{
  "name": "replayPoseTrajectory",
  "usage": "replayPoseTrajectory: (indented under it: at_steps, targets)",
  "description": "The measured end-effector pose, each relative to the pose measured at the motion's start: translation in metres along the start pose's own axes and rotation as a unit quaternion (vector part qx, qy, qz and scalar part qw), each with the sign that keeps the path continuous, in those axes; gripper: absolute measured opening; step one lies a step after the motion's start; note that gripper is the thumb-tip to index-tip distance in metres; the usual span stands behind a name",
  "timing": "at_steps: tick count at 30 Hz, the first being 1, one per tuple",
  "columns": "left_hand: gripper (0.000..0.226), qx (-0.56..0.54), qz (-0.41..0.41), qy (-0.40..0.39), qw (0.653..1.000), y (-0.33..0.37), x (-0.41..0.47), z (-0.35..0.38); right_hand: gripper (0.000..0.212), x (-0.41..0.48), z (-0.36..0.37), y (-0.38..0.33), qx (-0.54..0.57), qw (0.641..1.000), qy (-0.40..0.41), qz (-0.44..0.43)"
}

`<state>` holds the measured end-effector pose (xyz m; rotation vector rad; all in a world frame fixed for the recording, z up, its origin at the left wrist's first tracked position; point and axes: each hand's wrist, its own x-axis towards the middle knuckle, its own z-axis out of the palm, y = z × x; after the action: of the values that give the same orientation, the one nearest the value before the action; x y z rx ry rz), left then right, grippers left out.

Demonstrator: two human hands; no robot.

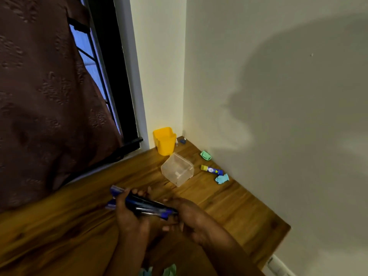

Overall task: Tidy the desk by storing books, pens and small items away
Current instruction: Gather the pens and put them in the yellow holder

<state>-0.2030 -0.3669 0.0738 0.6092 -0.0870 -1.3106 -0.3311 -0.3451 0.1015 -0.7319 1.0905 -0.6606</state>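
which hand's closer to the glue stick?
Right. The right hand is below-left of the glue stick; the left hand is farther left. Both grip the pens.

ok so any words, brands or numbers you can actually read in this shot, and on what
None can be read in this view.
glue stick: printed blue and yellow label, too small and blurred to read.
bundle of blue pens: any print is lost to motion blur.
small white item beside the yellow cup: too small to tell whether it carries text.
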Motion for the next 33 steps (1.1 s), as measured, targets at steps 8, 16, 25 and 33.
replayPoseTrajectory:
  at_steps: [8,16,25,33]
  targets:
    - [0.035,-0.039,0.097,0.069,0.992,-0.015,0.059,0.029,0.025,0.158,-0.133,-0.12,-0.402,0.844,0.239,-0.262]
    - [0.02,-0.045,0.15,0.064,0.986,-0.028,0.083,0.03,0.045,0.293,-0.152,-0.163,-0.676,0.705,0.037,-0.212]
    - [0.044,-0.057,0.169,0.068,0.982,-0.036,0.095,0.025,0.046,0.306,-0.176,-0.131,-0.734,0.629,0.038,-0.253]
    - [0.019,-0.07,0.148,0.087,0.983,-0.038,0.09,0.035,0.057,0.273,-0.185,-0.122,-0.745,0.64,0.024,-0.187]
